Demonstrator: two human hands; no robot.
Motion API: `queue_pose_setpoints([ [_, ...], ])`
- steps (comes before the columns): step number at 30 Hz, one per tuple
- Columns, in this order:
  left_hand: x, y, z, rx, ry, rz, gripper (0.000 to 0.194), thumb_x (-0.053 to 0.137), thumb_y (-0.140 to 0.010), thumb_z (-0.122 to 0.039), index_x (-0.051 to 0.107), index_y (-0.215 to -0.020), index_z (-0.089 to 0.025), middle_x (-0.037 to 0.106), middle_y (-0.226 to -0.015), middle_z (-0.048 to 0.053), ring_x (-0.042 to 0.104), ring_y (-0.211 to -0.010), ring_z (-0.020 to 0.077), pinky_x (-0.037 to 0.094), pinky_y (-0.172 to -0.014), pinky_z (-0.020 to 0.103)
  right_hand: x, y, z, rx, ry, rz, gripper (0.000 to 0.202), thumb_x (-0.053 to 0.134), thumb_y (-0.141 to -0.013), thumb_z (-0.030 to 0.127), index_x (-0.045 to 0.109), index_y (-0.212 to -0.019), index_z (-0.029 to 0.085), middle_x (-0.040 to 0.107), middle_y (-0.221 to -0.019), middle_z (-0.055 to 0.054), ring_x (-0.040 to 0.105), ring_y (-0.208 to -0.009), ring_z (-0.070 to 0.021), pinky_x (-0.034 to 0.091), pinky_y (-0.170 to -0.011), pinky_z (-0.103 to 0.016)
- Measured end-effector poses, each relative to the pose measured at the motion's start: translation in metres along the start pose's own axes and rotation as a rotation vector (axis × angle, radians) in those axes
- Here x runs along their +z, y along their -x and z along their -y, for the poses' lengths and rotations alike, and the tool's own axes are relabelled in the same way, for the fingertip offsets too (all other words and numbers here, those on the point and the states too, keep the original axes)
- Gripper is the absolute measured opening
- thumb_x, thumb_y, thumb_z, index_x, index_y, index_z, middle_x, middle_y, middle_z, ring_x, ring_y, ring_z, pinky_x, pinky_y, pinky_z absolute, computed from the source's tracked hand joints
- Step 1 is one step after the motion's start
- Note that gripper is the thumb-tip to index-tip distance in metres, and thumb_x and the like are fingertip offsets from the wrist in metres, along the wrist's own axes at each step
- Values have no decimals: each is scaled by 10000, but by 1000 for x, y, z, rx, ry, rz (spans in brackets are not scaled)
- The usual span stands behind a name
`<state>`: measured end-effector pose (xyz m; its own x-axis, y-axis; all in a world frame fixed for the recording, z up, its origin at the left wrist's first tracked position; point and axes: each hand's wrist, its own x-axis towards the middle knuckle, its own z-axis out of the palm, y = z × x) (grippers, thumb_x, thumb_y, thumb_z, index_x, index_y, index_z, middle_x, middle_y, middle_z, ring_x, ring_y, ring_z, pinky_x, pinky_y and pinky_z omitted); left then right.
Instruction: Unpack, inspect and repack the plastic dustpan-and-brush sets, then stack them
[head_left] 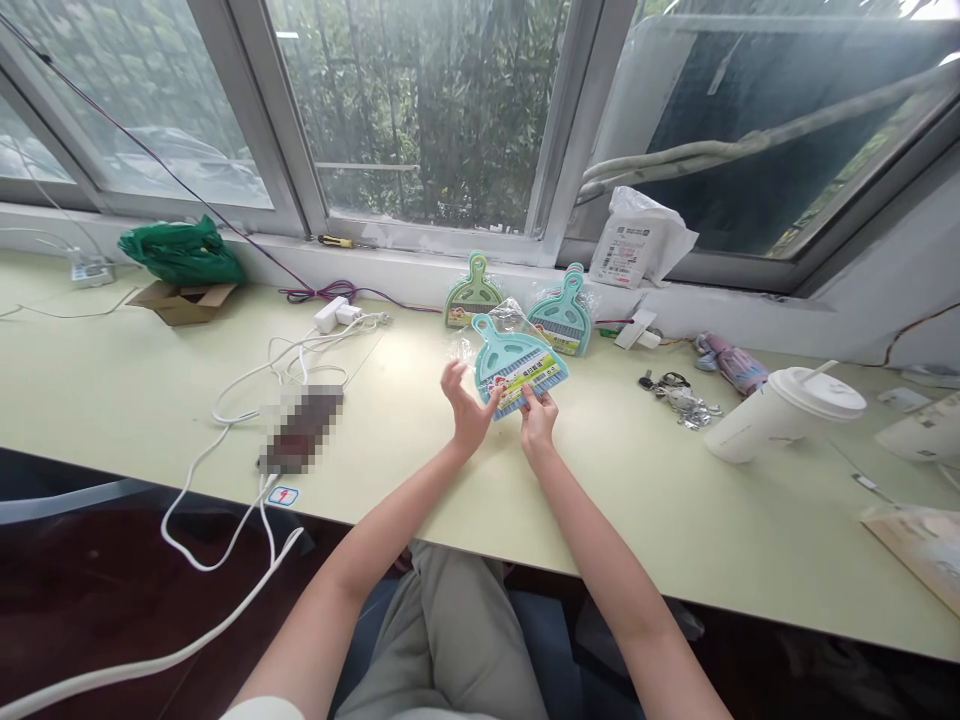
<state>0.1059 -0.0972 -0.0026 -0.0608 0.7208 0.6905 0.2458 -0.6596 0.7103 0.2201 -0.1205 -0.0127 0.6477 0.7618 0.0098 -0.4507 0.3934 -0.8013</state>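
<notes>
A light-blue mini dustpan and brush set [517, 362] in a clear plastic wrapper is held up over the table, handle toward the window and tilted left. My right hand [538, 425] pinches its lower edge, thumb on the front. At the lower left corner, my left hand [469, 412] has its thumb on the front of the pack; its fingers curve up beside the loose wrapper, partly hard to make out. Behind it, a green dustpan set [474, 292] and a stack of blue dustpan sets [564, 315] lean against the window sill.
On the right are a white lidded cup [780, 412], keys [679, 395], a folded umbrella [731, 362] and a white paper bag [637, 240] on the sill. Leftward lie white cables [225, 410], a blurred dark device [304, 430] and a cardboard box [184, 303] under a green bag [184, 250].
</notes>
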Motion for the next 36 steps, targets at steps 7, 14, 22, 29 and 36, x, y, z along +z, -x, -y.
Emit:
queue_pose_setpoints([
  [7,10,-3,4,-730,796,334,560,607,-799,-496,421,-1243,-210,545,-1271,117,536,-1173,266,448,-977,432,1,2,-2,14,-22,8,464,769,-616,356,625,-1008,151,683,-1022,-91,650,-969,-213,542,-866,-361],
  [14,17,6,0,-780,769,317,443,687,-747,-327,514,-1128,-182,612,-1187,85,567,-1118,241,440,-985,412,0,1,-3,8,-33,-58,464,779,-594,360,631,-981,150,685,-1028,-94,650,-986,-229,534,-892,-383],
  [22,12,5,-4,-799,736,350,465,685,-706,-250,504,-1127,-175,604,-1177,93,571,-1090,253,464,-931,427,-3,1,-13,20,-36,-57,372,738,-634,331,605,-946,176,692,-982,-65,656,-973,-204,531,-904,-363],
  [29,13,1,-7,-844,749,531,443,668,-761,-382,527,-1143,-206,587,-1229,102,542,-1149,275,445,-959,424,-9,-7,-12,6,10,-113,347,697,-662,335,607,-958,180,692,-975,-61,663,-922,-188,537,-885,-365],
  [36,10,-4,-3,-803,850,365,491,655,-770,-421,487,-1185,-220,589,-1228,67,563,-1130,241,464,-968,407,1,4,-7,0,-35,-38,412,720,-643,337,612,-1004,169,682,-1025,-73,656,-947,-193,522,-885,-352],
])
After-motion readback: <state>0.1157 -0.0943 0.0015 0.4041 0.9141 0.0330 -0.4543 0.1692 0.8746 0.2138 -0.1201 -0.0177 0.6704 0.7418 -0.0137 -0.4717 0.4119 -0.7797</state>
